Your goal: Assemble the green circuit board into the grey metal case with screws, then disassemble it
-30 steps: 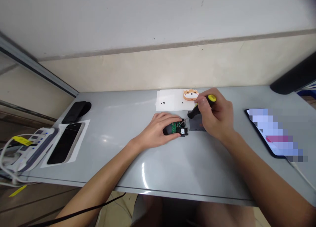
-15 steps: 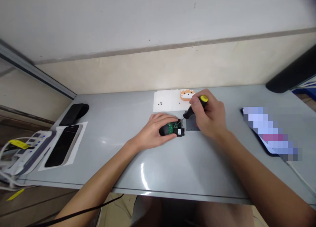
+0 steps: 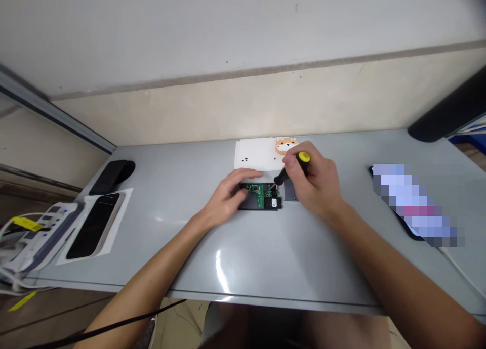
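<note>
A small opened black device with a green circuit board showing lies flat on the grey table. My left hand rests on its left end, fingers curled over it and holding it down. My right hand grips a screwdriver with a black handle and yellow cap; its tip points down-left onto the board. A dark grey flat cover piece lies just under my right hand.
A white sheet with tiny black screws and an orange animal-shaped item lie behind the device. A phone is at the right; another phone on paper, a black case and a power strip at the left.
My left hand has slid leftward off the device, uncovering more of the circuit board. The device now lies flat. My right hand with the screwdriver has shifted slightly left and down toward the board.
</note>
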The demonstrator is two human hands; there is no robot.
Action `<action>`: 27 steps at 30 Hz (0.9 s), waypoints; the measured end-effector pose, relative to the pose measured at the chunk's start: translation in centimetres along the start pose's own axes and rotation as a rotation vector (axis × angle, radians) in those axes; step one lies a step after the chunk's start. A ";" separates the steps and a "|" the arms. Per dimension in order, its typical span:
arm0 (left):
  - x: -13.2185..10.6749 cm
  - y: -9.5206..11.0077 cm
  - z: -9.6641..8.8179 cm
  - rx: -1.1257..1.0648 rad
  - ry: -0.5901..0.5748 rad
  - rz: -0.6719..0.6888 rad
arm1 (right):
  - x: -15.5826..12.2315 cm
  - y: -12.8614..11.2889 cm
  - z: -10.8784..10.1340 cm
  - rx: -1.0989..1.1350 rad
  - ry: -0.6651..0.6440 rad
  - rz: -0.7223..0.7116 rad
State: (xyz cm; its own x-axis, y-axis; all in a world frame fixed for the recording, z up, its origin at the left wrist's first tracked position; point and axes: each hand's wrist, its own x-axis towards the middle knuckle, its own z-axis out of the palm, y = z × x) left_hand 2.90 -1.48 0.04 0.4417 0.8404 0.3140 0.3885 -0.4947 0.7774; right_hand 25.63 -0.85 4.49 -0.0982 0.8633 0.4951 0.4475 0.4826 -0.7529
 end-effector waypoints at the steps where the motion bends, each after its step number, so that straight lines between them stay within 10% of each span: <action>1: 0.0 -0.3 -0.1 -0.034 0.060 -0.052 | 0.0 0.0 0.1 0.005 -0.014 0.003; 7: 0.4 -0.9 -0.2 -0.047 0.287 -0.226 | -0.4 -0.3 0.6 0.020 -0.152 0.012; 22: 0.4 -0.2 0.1 0.104 0.224 -0.114 | -1.1 -1.1 1.3 0.107 -0.357 0.015; 27: 0.2 0.0 -0.2 0.164 0.135 -0.026 | -0.4 -0.4 0.4 0.051 -0.218 -0.013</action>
State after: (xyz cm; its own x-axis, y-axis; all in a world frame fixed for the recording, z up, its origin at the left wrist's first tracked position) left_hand 2.81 -1.23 0.22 0.3221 0.8697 0.3740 0.5293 -0.4930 0.6905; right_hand 25.10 -1.38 4.44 -0.2957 0.8657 0.4038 0.3999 0.4961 -0.7707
